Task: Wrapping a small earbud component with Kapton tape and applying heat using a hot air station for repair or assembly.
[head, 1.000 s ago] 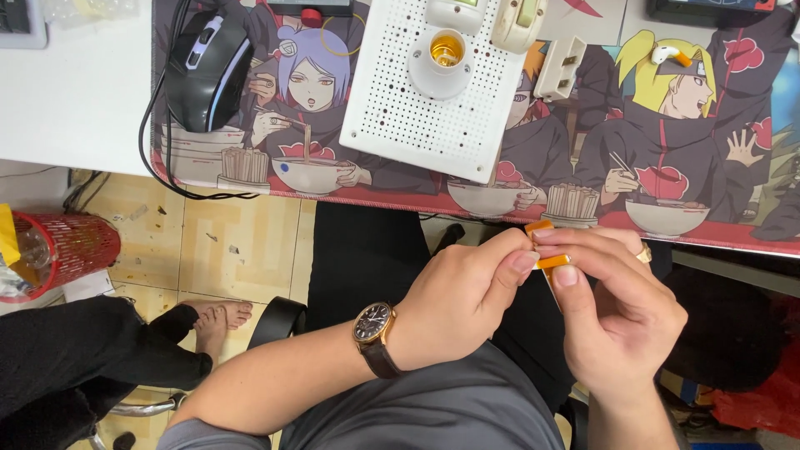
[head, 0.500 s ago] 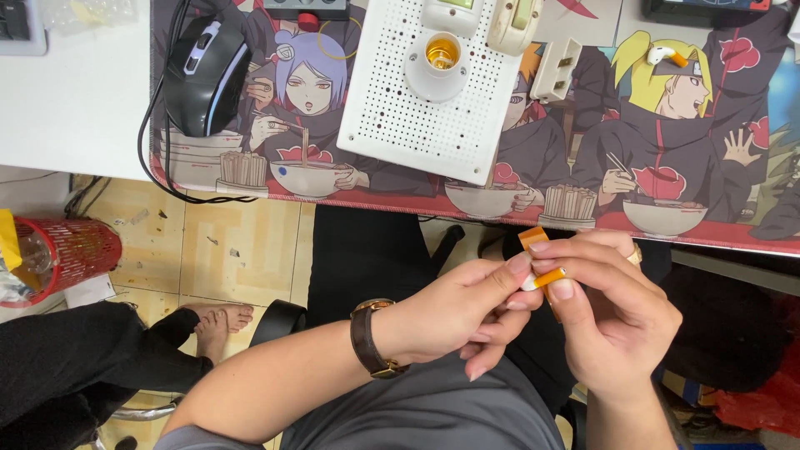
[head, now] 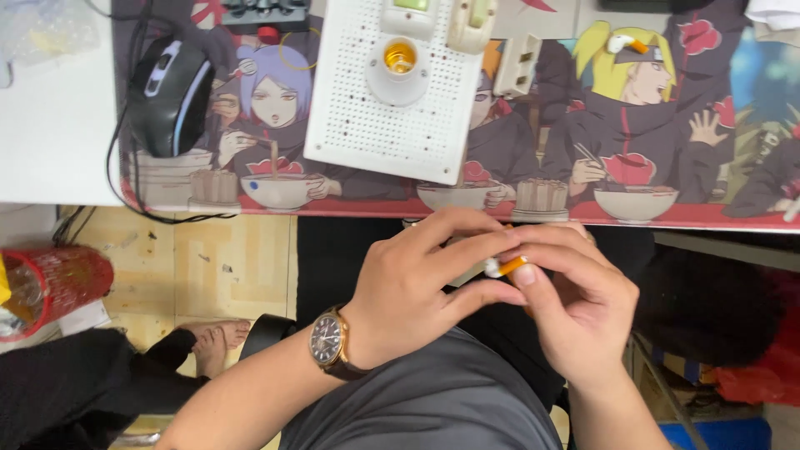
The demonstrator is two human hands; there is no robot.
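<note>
- A white perforated board (head: 392, 92) with a lamp socket (head: 399, 68) lies on the printed desk mat (head: 650, 125), beyond the hands.
- A black computer mouse (head: 167, 96) sits on the mat, well to the left of the board.
- A red mesh bin (head: 58, 283) stands on the floor, below and left of the mat.
- The left hand (head: 417, 287), wearing a wristwatch (head: 332, 343), and the right hand (head: 575, 308) meet just below the mat's edge.
- Both hands pinch a small orange-and-white part (head: 505, 267) between their fingertips; it is mostly hidden by fingers.
</note>
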